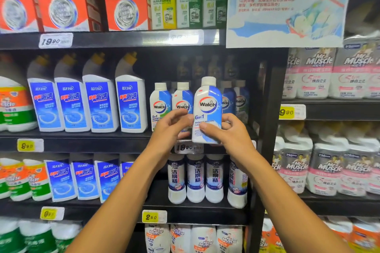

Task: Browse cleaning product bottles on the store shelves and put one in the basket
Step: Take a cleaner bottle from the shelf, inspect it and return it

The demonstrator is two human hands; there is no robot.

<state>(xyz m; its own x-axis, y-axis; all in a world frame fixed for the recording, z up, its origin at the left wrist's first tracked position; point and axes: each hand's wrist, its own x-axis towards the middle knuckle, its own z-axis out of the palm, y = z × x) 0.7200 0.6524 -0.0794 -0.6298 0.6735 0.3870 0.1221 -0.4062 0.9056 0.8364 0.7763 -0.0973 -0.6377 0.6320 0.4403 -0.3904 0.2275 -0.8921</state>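
Observation:
A white and blue Walch washing machine cleaner bottle (207,107) is held upright in front of the middle shelf. My right hand (228,135) grips its lower right side, thumb across the label. My left hand (171,127) touches its lower left side with the fingers curled. Two more Walch bottles (161,100) stand on the shelf just behind and to the left, and others to the right (239,98). No basket is in view.
Blue toilet cleaner bottles (98,102) fill the middle shelf at left. Dettol bottles (188,0) and orange OMO boxes (61,0) stand above. White bottles (195,178) sit below. A promotion sign (287,4) hangs top right, with Mr Muscle packs (316,72) beside.

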